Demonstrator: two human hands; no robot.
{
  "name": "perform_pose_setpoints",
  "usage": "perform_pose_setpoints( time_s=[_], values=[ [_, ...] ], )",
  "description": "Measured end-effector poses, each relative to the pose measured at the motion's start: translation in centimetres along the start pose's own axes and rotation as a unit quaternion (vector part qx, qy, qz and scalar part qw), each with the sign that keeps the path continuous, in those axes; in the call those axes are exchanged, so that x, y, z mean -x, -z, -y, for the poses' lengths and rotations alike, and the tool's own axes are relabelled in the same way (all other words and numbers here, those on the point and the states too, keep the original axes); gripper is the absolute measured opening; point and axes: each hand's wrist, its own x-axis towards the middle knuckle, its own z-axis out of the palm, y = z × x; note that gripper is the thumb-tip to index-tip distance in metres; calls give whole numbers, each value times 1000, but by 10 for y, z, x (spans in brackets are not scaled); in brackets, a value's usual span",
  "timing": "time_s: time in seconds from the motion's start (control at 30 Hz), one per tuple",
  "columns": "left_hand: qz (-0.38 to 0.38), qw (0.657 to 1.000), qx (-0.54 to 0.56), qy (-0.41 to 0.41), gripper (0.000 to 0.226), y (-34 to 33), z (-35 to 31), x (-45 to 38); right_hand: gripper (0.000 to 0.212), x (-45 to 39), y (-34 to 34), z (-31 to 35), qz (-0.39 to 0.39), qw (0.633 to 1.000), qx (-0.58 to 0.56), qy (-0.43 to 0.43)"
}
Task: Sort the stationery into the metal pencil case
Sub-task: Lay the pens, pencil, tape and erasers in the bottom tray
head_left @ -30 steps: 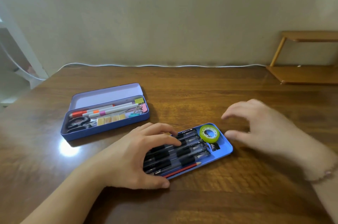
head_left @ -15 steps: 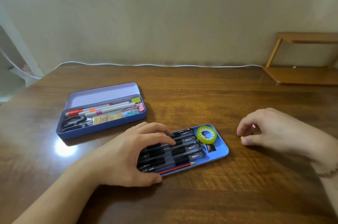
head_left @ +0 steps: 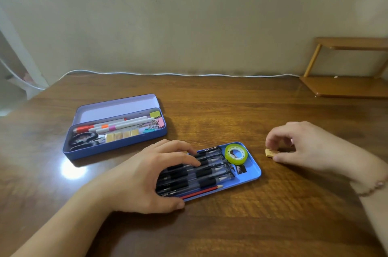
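Head view: the scene is taken from the nearest hand outward to the far case.
Left hand: the left hand (head_left: 144,175) is spread over the near end of the shallow blue metal tray (head_left: 253,172), fingers laid across the row of black-capped clear pens (head_left: 201,175), thumb set against the near rim; the tray is held down, nothing is lifted.
By its thumb: a red wooden pencil (head_left: 199,191) is lodged along the tray's near edge.
Beyond its fingertips: a green roll of clear tape (head_left: 236,153) is seated at the tray's far end, with bare tray floor just beside it.
Right hand: the right hand (head_left: 302,145) is narrowed to a pinch on a small tan rectangular eraser (head_left: 270,152), which lies on the brown wooden table (head_left: 210,225) just right of the tray, apart from its rim.
Step in hand: the eraser appears to be picked up for the tray's free corner.
How it is done well: the pinch should be kept low on the eraser's sides, the tray kept pinned by the left hand, and the piece set down flat beside the tape so that the roll is not knocked.
Far left of the left hand: the open lilac-blue metal pencil case (head_left: 117,145) is seen holding black scissors (head_left: 84,140), markers and clips.
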Motion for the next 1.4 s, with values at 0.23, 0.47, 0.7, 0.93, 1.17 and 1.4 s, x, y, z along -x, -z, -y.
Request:
perform_pose_setpoints(
  time_s=[0.23,0.47,0.7,0.93,1.17,1.4],
  values=[
    [2,1000,1,4,65,1,-1,1,9,7,-9,33,-57,976,-59,203],
    [3,1000,9,7,66,1,-1,0,7,-1,-30,39,-76,973,40,216],
    [6,1000,8,6,66,1,-1,0,11,-2,-29,39,-86,978,64,177],
    [7,1000,7,4,65,1,0,1,22,18,24,-5,-56,997,-48,17],
    [9,1000,6,3,65,1,1,-1,36,15,16,-20,112,989,-14,-101],
    [10,1000,3,4,64,1,0,0,16,11,13,-11,105,994,-27,-31]
  ],
)
